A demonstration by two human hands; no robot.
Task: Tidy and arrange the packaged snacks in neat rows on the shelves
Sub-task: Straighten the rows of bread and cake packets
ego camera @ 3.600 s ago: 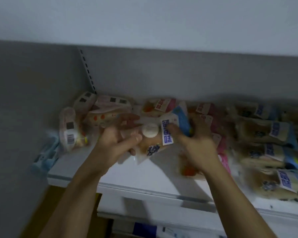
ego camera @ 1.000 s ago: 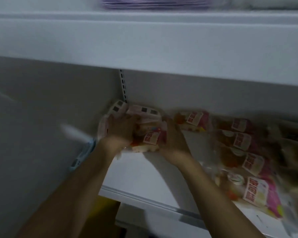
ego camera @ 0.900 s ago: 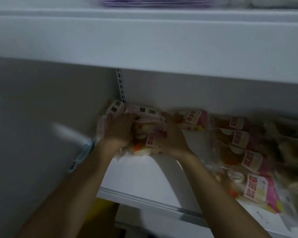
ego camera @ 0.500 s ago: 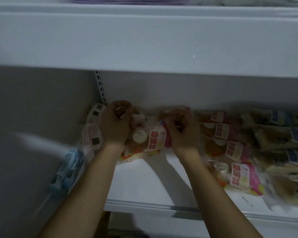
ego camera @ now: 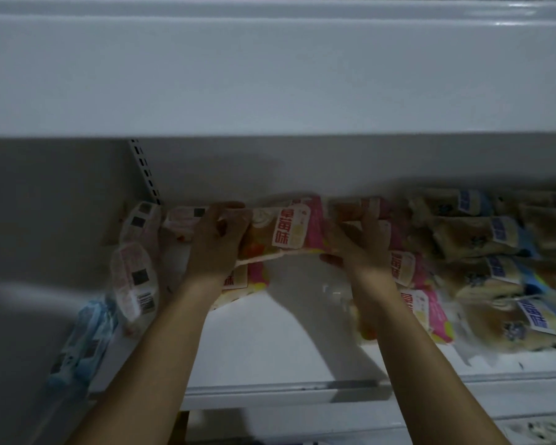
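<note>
Head view, the only one supplied. I have both hands up at the back of the shelf (ego camera: 270,342), under the overhanging upper shelf (ego camera: 270,75). My left hand (ego camera: 214,248) has its fingers curled round the left end of a pink strawberry snack pack (ego camera: 286,231); my right hand (ego camera: 355,248) grips the right end, thumb beneath the lower edge. The pack is held between both hands, lying crosswise near the rear wall, above a second pink pack (ego camera: 241,281) that lies flat on the shelf.

To the right, further pink packs (ego camera: 426,311) run front to back in a loose column, and beside them the blue-labelled packs (ego camera: 482,234) sit in an uneven column. At the left wall several packs stand on edge with barcode labels outward (ego camera: 135,281); a pale blue pack (ego camera: 81,345) overhangs the shelf's left corner.

Judgement: the step in hand is setting this pink pack into a left-hand column. The next move calls for lowering it square to the pack beneath, label facing up, then releasing both ends without dragging the neighbours. The right side is blurred; detail there is uncertain
</note>
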